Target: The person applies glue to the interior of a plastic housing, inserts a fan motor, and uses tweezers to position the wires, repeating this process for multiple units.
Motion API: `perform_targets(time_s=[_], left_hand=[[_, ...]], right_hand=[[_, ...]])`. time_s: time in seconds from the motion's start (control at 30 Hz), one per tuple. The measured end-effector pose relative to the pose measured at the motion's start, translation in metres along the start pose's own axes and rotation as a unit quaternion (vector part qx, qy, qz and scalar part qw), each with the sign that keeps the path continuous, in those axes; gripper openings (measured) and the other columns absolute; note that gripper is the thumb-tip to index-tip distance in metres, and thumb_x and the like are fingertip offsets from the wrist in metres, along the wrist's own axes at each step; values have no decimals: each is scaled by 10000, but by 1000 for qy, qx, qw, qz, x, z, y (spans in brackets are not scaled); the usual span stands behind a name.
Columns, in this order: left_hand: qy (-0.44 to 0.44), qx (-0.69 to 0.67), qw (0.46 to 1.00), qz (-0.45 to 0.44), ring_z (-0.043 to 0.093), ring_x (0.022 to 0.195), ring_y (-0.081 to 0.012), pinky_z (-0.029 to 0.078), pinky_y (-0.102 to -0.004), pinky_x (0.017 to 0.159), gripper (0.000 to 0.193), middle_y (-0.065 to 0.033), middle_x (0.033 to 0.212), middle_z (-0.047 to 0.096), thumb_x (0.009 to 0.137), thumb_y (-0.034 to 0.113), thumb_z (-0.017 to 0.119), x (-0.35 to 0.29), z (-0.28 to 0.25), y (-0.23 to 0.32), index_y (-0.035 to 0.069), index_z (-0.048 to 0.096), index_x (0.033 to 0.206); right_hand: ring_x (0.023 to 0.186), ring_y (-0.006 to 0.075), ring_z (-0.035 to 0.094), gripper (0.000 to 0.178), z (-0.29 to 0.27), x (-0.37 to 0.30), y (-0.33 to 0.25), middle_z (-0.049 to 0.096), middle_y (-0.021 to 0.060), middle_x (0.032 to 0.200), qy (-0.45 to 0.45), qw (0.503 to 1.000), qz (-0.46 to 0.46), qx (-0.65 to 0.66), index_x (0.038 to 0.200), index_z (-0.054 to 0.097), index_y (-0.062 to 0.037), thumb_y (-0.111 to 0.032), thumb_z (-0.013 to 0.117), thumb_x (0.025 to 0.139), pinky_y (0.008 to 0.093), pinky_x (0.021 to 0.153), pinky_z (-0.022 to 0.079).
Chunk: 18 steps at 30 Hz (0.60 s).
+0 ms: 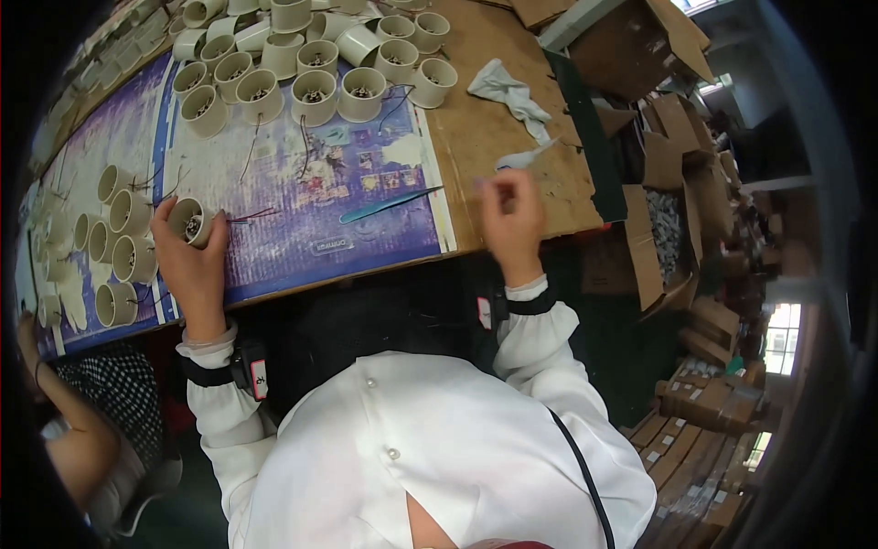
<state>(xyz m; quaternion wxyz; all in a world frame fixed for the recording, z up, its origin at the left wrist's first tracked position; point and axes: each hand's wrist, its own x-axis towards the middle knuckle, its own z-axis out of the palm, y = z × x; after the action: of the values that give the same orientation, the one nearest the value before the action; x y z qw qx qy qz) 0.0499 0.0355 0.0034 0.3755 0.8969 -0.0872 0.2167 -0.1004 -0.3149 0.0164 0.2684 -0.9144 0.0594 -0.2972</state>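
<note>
On the table's near side, my left hand is closed round a cream plastic cup, thumb and fingers on opposite sides. Small metallic-looking parts show inside this cup, and thin dark red wires stick out to its right. My right hand hovers near the table's right front, its fingers curled and slightly blurred; whatever they may pinch is hidden. Just beyond it shows a small whitish bottle with a pointed tip, partly covered by the hand. Blue tweezers lie on the printed purple-and-white sheet between my hands.
Several similar cups crowd the table's back, many with wires trailing out. Another group stands left of my hand. A crumpled white cloth lies back right. Open cartons stand beyond the right edge. Another person's arm is at lower left.
</note>
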Motion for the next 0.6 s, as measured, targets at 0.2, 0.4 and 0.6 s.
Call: perform_targets(time_s=[0.2,0.4,0.6], left_hand=[[17,10,1000,-25,639,1050,-371,491,-417,947,605,-206,1158,653,797,195,836,7,4,1,-2,539,1286],[40,-22,999,28,630,1053,-389,496,-420,923,604,-202,1156,648,776,170,833,6,2,-13,-20,542,1270],[9,9,999,48,578,1045,-401,431,-472,953,647,-176,1099,639,695,194,844,-19,7,7,25,550,1246]], right_hand=[[802,109,572,378,-16,14,45,615,64,978,215,962,136,99,1184,540,-12,-117,763,897,262,710,484],[887,158,625,296,-7,17,61,671,89,1018,10,984,180,-14,1129,600,4,-170,728,927,310,785,510],[967,143,656,193,4,16,3,710,78,1099,8,951,155,267,1160,605,-11,-71,639,981,294,834,528]])
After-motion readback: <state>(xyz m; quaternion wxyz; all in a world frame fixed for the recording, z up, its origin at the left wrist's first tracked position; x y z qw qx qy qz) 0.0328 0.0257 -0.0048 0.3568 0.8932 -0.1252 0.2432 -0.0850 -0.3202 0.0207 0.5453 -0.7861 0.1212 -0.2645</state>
